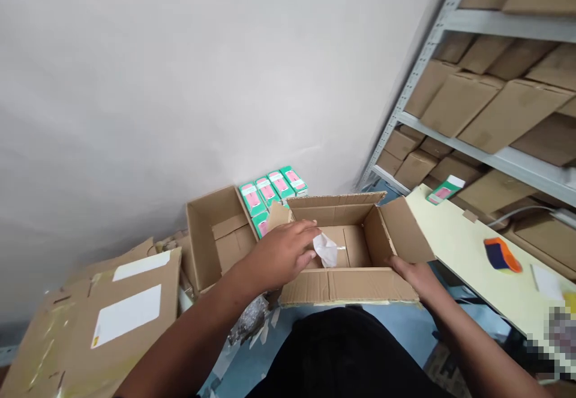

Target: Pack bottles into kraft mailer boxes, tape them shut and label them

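An open cardboard box (351, 286) is in front of my body, its flaps folded outward and its bottom visible. My left hand (288, 248) reaches over its left side, fingers and thumb closed on a crumpled white piece of thin paper or film (326, 250). The white piece hangs inside the box opening. At the near right corner, my right hand (411, 273) grips the box wall, its thumb on the inner side and most of its fingers hidden beneath the flap.
Left of the box stand another open carton (195, 242) and a large taped carton (63, 326). Several green-and-pink boxes (279, 185) sit behind. On the right, a pale table (477, 248) carries an orange-and-navy item (501, 255); metal shelving (508, 26) holds cartons.
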Available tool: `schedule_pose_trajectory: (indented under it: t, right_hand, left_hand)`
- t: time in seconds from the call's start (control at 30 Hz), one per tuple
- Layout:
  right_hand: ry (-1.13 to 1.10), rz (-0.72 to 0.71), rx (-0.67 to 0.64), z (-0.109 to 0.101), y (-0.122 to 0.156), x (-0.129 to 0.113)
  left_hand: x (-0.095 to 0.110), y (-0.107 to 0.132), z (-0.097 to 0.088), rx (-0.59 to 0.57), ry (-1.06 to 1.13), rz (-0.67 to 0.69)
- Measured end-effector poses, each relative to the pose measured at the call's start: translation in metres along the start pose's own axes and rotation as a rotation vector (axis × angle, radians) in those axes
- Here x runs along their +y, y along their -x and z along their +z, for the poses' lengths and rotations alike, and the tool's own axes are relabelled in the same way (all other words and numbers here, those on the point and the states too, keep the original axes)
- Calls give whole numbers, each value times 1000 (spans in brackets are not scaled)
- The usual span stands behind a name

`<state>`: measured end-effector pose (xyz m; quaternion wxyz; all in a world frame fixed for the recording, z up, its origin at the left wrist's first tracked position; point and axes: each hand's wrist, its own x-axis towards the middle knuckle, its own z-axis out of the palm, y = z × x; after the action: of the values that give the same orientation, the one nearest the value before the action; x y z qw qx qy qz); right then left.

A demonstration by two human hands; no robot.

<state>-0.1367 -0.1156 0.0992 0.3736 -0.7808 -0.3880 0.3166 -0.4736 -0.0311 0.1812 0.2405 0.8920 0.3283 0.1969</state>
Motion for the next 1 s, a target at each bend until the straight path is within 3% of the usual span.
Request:
schedule_pose_trajectory:
  t: [0.23, 0.33, 0.43, 0.6, 0.8, 0.9, 1.0]
  right_hand:
    - [-13, -24, -52, -44, -5, 42]
    - [-33, -31, -15, -70, -19, 69]
    - [-53, -3, 13, -103, -41, 105]
    - [-78, 18, 85, -171, -82, 179]
    - [-128, 106, 242, -249, -125, 266]
    - [-160, 230, 297, -270, -147, 301]
    - [-213, 368, 332, -277, -169, 324]
  left_hand:
    - [4, -27, 14, 49, -171, 89]
    - [17, -52, 36, 112, -179, 117]
    - [35, -87, 70, 152, -152, 141]
    - [75, -161, 133, 181, -88, 166]
    - [127, -270, 201, 67, -47, 157]
    - [142, -325, 227, -2, -41, 172]
    - [145, -376, 248, -77, -29, 200]
